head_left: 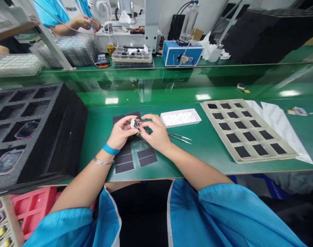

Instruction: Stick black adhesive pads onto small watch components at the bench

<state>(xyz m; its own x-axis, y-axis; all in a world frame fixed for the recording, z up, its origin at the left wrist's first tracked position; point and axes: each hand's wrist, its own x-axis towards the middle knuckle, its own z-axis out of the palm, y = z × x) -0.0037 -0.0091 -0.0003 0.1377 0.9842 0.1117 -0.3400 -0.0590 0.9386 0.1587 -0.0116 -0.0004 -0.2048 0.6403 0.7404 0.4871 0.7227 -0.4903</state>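
Note:
My left hand (121,133) is closed on a small electronic assembly (135,125), pale on one side with dark parts and a bit of yellow below; it looks like the inside of a smartwatch. From the other side my right hand (155,133) pinches at its edge with thumb and forefinger. My fingertips hide part of it. Beneath and in front of my hands lie black rectangular sheets (147,157) on the green table. To the right of my right hand are metal tweezers (180,138) and a white box (181,117) holding many tiny pieces.
Black foam trays (71,137) are stacked at left, with watch cases in the top one. A beige tray (232,128) with black pads lies right, on white sheets (287,128). A blue machine (182,54) stands behind. A co-worker's hands (88,23) show at back left.

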